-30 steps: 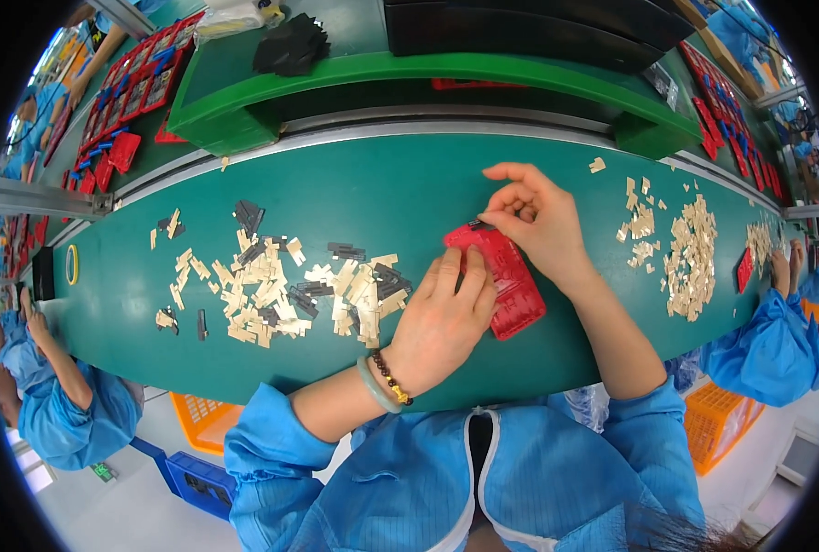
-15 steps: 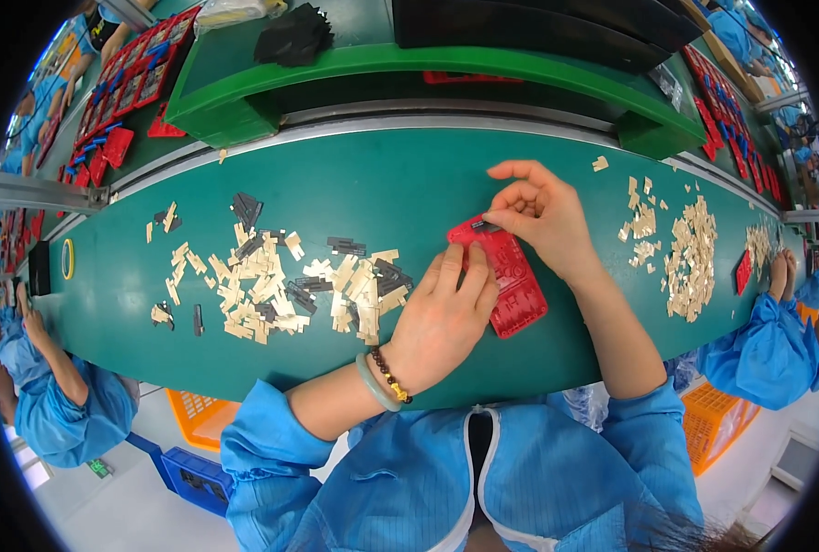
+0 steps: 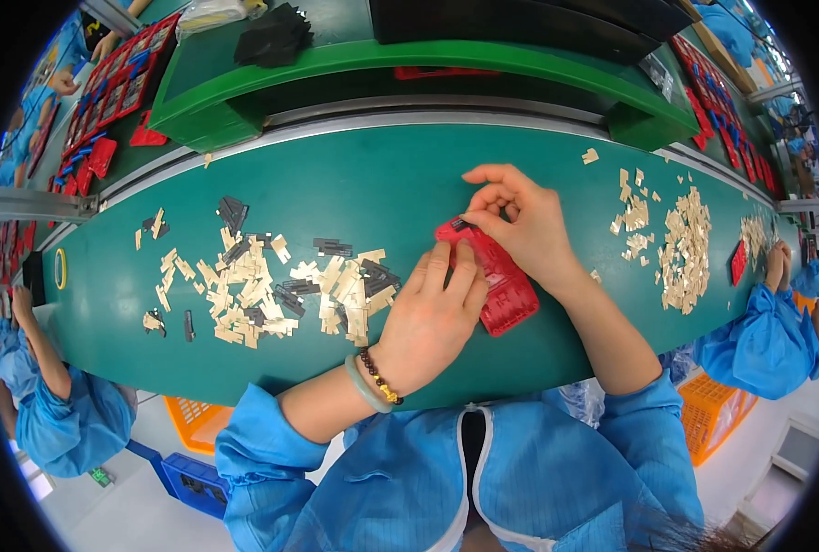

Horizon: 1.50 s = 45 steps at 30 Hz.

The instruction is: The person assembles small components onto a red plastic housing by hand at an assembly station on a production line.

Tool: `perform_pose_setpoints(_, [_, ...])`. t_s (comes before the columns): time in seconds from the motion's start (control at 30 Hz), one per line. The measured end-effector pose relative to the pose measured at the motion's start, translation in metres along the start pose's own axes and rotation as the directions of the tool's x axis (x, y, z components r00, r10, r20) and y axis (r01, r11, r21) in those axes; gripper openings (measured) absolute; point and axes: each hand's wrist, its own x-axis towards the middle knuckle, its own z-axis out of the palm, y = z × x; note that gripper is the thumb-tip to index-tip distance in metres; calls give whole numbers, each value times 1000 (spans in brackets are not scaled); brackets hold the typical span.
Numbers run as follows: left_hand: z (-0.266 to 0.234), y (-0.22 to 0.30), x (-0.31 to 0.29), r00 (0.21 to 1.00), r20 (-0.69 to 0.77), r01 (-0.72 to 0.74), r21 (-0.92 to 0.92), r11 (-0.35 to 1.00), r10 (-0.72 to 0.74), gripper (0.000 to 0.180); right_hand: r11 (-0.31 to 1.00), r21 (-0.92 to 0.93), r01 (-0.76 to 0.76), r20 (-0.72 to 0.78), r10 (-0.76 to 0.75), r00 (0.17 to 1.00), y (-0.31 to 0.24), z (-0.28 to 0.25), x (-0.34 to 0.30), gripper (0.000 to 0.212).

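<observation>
A red plastic housing [image 3: 511, 308] with moulded ribs lies tilted on the green table in front of me. My left hand [image 3: 435, 302] grips its left edge, fingertips bent onto the upper part. At the upper corner, the thumb and forefinger of my right hand [image 3: 523, 224] pinch a small black strip [image 3: 456, 224] against the housing; its exact seating is hidden by the fingers. Left of my hands lies a loose heap of cream strips [image 3: 248, 293], with black strips [image 3: 233, 213] scattered among them.
Small cream pieces [image 3: 686, 253] form a pile at the right. A green raised shelf [image 3: 428, 57] spans the far side, bearing black sheets [image 3: 276, 37]. A yellow tape roll [image 3: 60, 268] stands far left. People in blue sit on both sides; orange crates [image 3: 715, 414] are below the table.
The view has shifted slightly, moving the scene a little left. Both hands remain on the red housing, and the right fingers still pinch at its upper corner.
</observation>
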Motion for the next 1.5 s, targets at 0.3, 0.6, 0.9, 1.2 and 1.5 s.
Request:
perform_pose_setpoints(0.3, [6, 0, 0, 997, -63, 34, -48, 998, -37, 31, 992, -88, 88, 1, -88, 996, 8, 2, -1, 37])
perform_pose_setpoints(0.6, [-5, -5, 10, 1000, 16, 29, -199, 980, -26, 34, 815, -469, 339, 24, -372, 928, 2, -7, -26, 50])
perform_pose_setpoints(0.9, [-10, -3, 19, 999, -26, 39, -205, 978, -45, 32, 750, -499, 434, -5, -503, 865, 13, -12, -34, 58])
perform_pose_setpoints(1.2, [-6, 3, 36, 993, -17, 114, -64, 991, -115, 35, 831, -482, 278, -44, -340, 939, 21, -46, -49, 63])
perform_pose_setpoints(1.5, [11, 9, 41, 995, -65, 91, 157, 983, -82, 35, 796, -579, 178, -237, -373, 897, 38, -151, -83, 53])
